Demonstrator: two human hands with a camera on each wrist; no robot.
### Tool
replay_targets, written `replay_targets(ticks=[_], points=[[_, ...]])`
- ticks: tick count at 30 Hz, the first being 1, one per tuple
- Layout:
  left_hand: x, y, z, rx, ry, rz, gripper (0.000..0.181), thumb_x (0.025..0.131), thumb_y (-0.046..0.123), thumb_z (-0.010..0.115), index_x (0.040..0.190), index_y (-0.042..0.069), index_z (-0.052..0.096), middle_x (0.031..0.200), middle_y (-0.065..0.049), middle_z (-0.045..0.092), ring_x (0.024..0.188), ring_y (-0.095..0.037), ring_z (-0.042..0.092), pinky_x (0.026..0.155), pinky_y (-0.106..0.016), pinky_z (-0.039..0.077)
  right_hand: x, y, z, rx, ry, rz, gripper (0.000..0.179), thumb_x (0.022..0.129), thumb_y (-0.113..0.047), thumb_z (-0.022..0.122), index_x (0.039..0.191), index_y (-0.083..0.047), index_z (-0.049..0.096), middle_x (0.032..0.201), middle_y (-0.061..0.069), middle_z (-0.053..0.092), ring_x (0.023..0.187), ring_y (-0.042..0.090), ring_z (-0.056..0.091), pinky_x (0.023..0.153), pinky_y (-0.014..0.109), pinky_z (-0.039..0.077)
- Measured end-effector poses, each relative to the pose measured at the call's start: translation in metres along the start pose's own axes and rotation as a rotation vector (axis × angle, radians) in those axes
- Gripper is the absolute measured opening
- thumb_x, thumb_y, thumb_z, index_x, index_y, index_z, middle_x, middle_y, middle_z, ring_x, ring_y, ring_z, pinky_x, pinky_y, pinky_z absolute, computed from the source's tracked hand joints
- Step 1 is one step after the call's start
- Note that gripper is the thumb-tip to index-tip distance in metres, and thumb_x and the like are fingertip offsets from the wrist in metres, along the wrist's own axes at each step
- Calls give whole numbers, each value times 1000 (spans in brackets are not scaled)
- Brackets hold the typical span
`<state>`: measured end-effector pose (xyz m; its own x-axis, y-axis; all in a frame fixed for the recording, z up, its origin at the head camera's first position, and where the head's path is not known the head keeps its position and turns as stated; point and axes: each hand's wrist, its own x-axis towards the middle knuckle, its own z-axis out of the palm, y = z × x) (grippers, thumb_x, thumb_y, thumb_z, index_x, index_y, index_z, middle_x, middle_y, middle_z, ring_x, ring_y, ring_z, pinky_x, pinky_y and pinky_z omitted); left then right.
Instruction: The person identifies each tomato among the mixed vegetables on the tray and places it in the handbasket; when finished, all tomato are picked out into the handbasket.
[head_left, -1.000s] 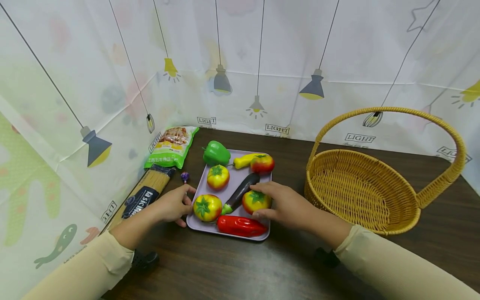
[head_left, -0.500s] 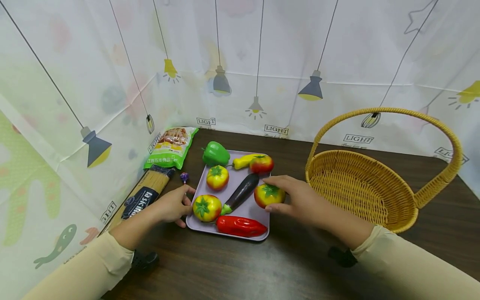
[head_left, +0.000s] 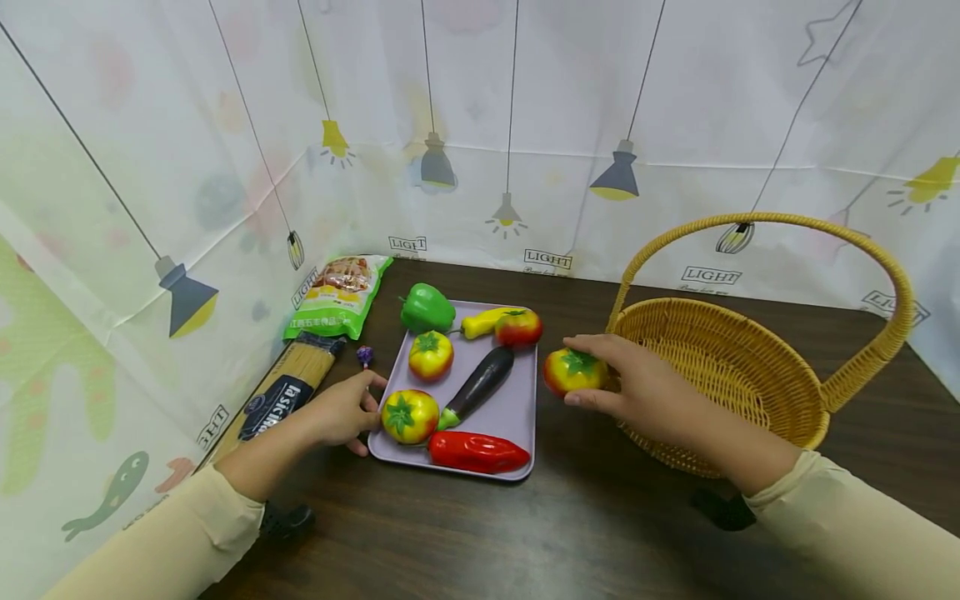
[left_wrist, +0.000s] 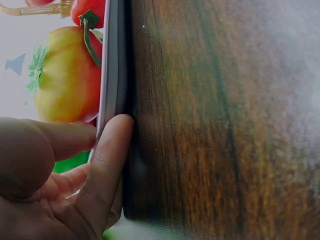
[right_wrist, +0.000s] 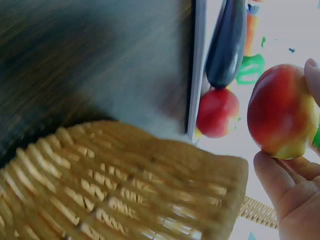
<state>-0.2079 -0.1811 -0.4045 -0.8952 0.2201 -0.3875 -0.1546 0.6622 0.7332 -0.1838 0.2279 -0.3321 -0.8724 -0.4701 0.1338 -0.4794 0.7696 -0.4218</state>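
Note:
My right hand [head_left: 645, 387] holds a red-and-yellow tomato [head_left: 574, 372] between thumb and fingers, past the right edge of the lilac tray [head_left: 517, 408]. In the right wrist view, this tomato [right_wrist: 280, 112] is above the rim level of the wicker basket [right_wrist: 125, 185]. At the tray's left edge, my left hand [head_left: 345, 412] pinches the rim, thumb on the inner side and a finger outside. On the tray lie an eggplant [head_left: 480, 385], a red pepper [head_left: 478, 451], a yellow pepper [head_left: 478, 323], a green bell pepper [head_left: 427, 308] and several more tomatoes [head_left: 410, 415].
The handled basket [head_left: 810, 396] stands right of the tray, its tall handle [head_left: 757, 218] arching over it. Left of the tray lie a pasta pack [head_left: 288, 387], a green-and-white food bag [head_left: 341, 296] and a purple-wrapped lollipop [head_left: 364, 356]. A printed cloth [head_left: 480, 100] hangs behind.
My right hand has lifted the tomato from beside the eggplant and carried it right, off the tray to the basket's near left side. The left hand stays at the tray rim.

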Motion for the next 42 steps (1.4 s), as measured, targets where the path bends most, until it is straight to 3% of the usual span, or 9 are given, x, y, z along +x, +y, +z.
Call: replay_targets(ticks=[6, 12, 25, 42], points=[[-1, 0, 0, 0, 2, -4, 48, 99, 0, 61, 143, 9, 45, 102, -15, 57, 71, -28, 64, 57, -37, 62, -5, 4, -9, -8, 13, 31, 75, 89, -55, 73, 149, -17, 51, 144, 13, 54, 120, 31, 55, 101, 55, 50], [-3, -1, 1, -19, 3, 46, 49, 97, -4, 60, 143, 4, 45, 98, -16, 57, 68, -27, 64, 55, -38, 61, -9, 10, -15, -16, 35, 25, 73, 90, -50, 74, 149, -13, 51, 142, 15, 55, 116, 31, 57, 96, 53, 53], [-2, -1, 1, -19, 7, 54, 49, 97, -4, 60, 143, 4, 45, 98, -16, 57, 68, -27, 64, 54, -38, 61, -18, 21, -29, -83, 102, 19, 69, 91, -47, 75, 146, -10, 54, 131, 14, 62, 96, 25, 58, 80, 42, 53], [-3, -1, 2, -8, 9, 39, 48, 98, -2, 61, 143, 5, 45, 99, -15, 57, 66, -27, 64, 55, -38, 61, -23, 48, -40, -103, 114, 69, 69, 95, -48, 70, 148, -7, 51, 133, 20, 59, 104, 35, 61, 83, 51, 54]])
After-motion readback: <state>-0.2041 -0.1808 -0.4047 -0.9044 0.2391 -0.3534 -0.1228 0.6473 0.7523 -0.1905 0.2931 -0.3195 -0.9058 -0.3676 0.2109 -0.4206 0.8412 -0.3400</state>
